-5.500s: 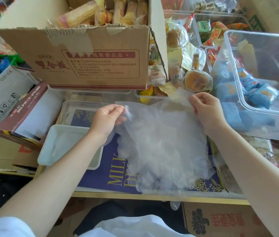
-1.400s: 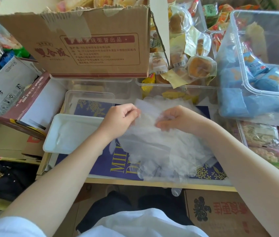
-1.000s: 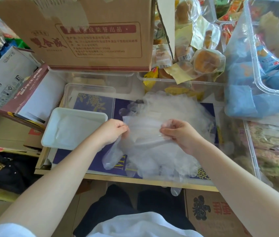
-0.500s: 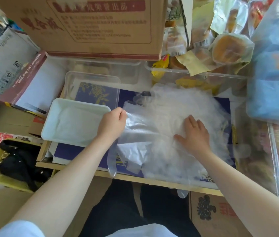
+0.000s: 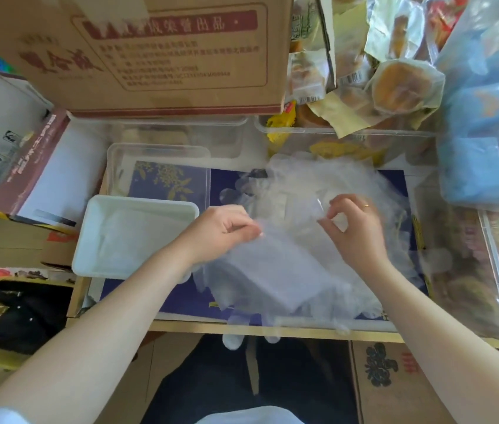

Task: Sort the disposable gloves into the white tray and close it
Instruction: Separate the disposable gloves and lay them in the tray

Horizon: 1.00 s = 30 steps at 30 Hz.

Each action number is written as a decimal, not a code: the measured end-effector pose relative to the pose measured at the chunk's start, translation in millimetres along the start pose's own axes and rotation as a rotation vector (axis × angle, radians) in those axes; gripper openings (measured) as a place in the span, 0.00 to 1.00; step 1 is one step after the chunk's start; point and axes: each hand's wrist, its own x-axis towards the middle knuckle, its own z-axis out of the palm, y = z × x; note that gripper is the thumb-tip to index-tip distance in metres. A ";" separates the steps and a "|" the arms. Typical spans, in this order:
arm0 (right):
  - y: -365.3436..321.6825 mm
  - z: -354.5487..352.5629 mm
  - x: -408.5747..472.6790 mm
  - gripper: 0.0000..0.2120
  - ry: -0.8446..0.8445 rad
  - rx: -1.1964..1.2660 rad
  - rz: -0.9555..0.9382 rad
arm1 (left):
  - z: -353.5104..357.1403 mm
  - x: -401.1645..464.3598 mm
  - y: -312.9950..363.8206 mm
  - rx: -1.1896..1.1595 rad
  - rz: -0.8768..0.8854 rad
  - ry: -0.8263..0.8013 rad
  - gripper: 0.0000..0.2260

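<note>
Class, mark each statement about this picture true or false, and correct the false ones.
1. The white tray lies to the left of the pile of gloves. True.
2. Both hands pinch thin clear plastic. True: the left hand and the right hand each pinch it.
3. The white tray is closed with a lid. False: it is open.
4. The cardboard box stands at the near edge of the table. False: it stands at the far side, behind the clear container.
5. The right hand wears a ring. True.
</note>
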 end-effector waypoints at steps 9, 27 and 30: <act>-46.6 -6.5 3.3 0.15 -0.110 0.016 -0.176 | -10.9 11.6 17.5 0.047 0.286 -0.084 0.12; -78.9 -1.6 51.6 0.04 -0.010 0.441 0.415 | -37.9 30.2 -9.4 0.115 0.275 0.145 0.06; -76.9 -10.6 58.4 0.07 0.082 0.293 0.403 | -47.3 30.4 -12.4 0.109 0.155 0.222 0.07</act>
